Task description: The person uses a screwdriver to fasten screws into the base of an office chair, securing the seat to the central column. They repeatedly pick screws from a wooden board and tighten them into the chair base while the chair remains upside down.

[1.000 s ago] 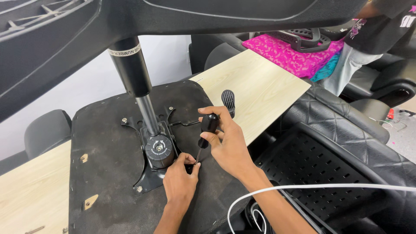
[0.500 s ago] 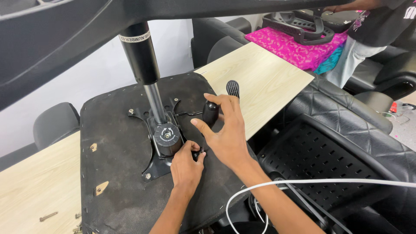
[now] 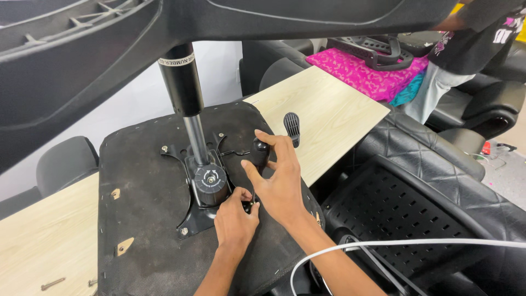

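While the right hand [image 3: 279, 183] grips a screwdriver [image 3: 257, 164], the left hand [image 3: 234, 219] pinches closed beside the mechanism plate [image 3: 189, 219] on the seat underside [image 3: 142, 230].

A pink patterned cloth [image 3: 372, 77] is lying far beyond the hands, a black plastic chair part [image 3: 378, 52] resting on it. A quilted black chair back [image 3: 438, 159] is sitting right of them, a white cable [image 3: 405, 244] crossing nearby.
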